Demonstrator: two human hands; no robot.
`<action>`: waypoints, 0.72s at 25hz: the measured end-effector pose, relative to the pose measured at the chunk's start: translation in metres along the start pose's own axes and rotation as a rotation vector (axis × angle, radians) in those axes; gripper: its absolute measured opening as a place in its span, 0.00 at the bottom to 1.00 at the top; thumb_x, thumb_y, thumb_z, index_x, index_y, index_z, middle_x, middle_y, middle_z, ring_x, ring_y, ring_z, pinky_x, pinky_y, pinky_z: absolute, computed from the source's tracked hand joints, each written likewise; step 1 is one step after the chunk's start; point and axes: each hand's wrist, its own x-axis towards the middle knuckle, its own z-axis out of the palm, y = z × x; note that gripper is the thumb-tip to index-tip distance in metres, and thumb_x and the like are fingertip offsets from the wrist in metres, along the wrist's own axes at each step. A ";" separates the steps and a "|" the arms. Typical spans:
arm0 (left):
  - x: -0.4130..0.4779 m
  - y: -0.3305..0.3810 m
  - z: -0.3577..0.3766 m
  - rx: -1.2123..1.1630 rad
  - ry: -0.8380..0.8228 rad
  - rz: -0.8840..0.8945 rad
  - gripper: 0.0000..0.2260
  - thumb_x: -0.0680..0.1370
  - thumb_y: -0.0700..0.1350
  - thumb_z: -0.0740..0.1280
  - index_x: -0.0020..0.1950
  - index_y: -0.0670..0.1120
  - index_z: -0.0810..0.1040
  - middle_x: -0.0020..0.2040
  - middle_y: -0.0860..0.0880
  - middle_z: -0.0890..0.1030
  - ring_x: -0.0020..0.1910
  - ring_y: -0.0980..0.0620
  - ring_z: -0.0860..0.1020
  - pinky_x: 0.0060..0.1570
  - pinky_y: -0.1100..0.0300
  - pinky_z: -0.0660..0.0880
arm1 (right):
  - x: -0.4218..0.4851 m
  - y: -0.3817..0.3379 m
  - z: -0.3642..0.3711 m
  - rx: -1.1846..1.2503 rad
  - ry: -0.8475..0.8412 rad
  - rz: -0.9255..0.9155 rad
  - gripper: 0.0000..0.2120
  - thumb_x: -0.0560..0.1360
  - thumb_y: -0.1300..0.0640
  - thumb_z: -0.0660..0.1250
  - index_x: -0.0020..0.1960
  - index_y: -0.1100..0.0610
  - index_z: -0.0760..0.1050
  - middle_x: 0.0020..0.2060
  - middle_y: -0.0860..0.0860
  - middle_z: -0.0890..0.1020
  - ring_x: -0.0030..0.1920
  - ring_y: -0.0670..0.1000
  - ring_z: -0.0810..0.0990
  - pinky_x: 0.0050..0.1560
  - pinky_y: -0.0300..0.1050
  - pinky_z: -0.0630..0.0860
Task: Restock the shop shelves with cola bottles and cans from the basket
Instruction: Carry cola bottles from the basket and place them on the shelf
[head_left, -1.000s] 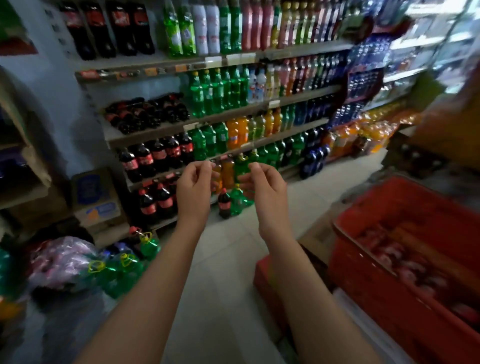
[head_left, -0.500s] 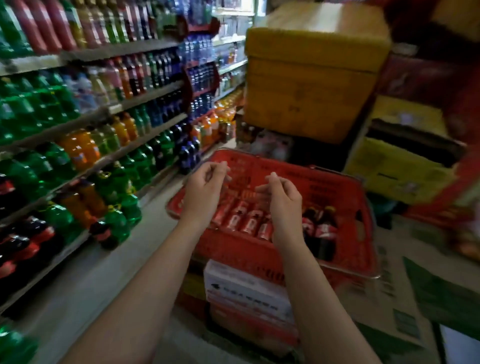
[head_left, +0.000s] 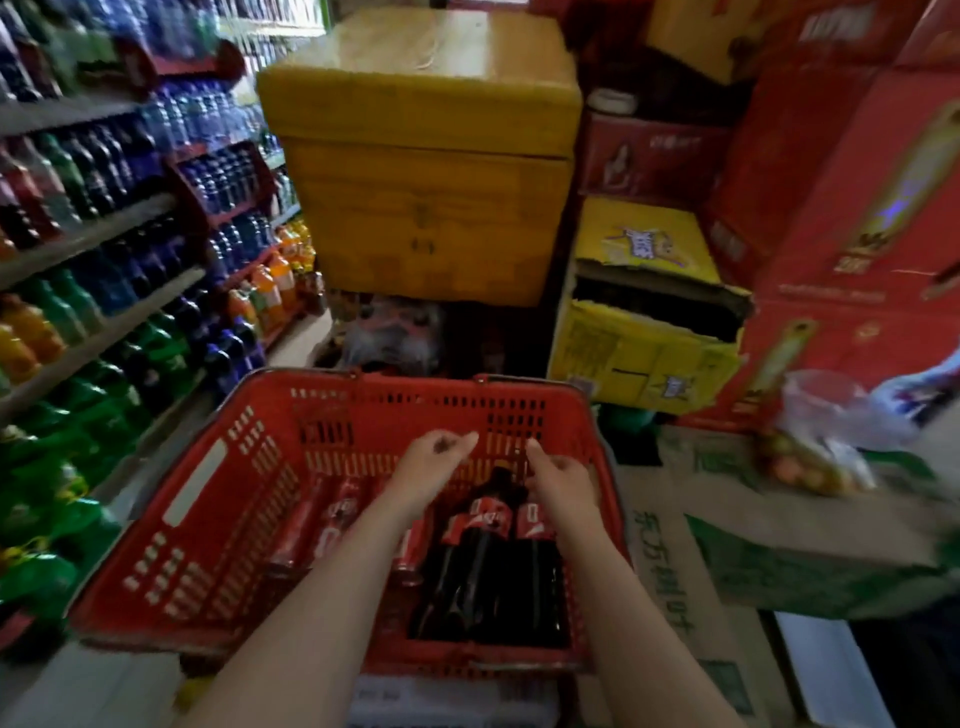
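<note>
Two dark plastic cola bottles (head_left: 478, 561) with red labels are laid along the right wall of the red plastic basket (head_left: 208, 483), slim red cola cans (head_left: 301, 525) lined up nearer its middle. The left hand (head_left: 431, 467) and right hand (head_left: 563, 480) are held just above, fingers loosely curled, nothing gripped. Full bottles are likely heavy and smooth, so best taken round the neck. Some cans are hidden by the forearms, labels blurred

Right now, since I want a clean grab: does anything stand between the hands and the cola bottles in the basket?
Nothing visible. The right hand hovers over the cola bottles in the open basket; the cans lie beside them, not over them.
</note>
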 end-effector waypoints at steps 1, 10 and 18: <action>0.005 -0.012 0.004 0.024 -0.059 -0.079 0.17 0.77 0.55 0.67 0.51 0.40 0.80 0.46 0.46 0.82 0.47 0.51 0.78 0.47 0.60 0.72 | 0.004 0.009 0.000 -0.016 -0.026 0.023 0.20 0.76 0.40 0.63 0.54 0.56 0.80 0.49 0.53 0.84 0.51 0.54 0.82 0.57 0.49 0.77; 0.009 -0.057 0.026 -0.013 -0.473 -0.243 0.20 0.75 0.60 0.68 0.59 0.48 0.80 0.54 0.52 0.82 0.58 0.51 0.78 0.55 0.59 0.72 | 0.008 0.035 0.005 -0.203 0.059 0.282 0.39 0.76 0.35 0.58 0.73 0.64 0.65 0.68 0.61 0.74 0.68 0.60 0.72 0.68 0.48 0.68; 0.022 -0.065 0.049 0.197 -0.250 -0.301 0.19 0.64 0.56 0.75 0.45 0.43 0.84 0.44 0.46 0.85 0.43 0.48 0.83 0.42 0.58 0.78 | 0.002 0.035 0.013 -0.285 0.226 0.268 0.32 0.79 0.39 0.57 0.68 0.66 0.70 0.63 0.62 0.78 0.65 0.60 0.76 0.61 0.45 0.70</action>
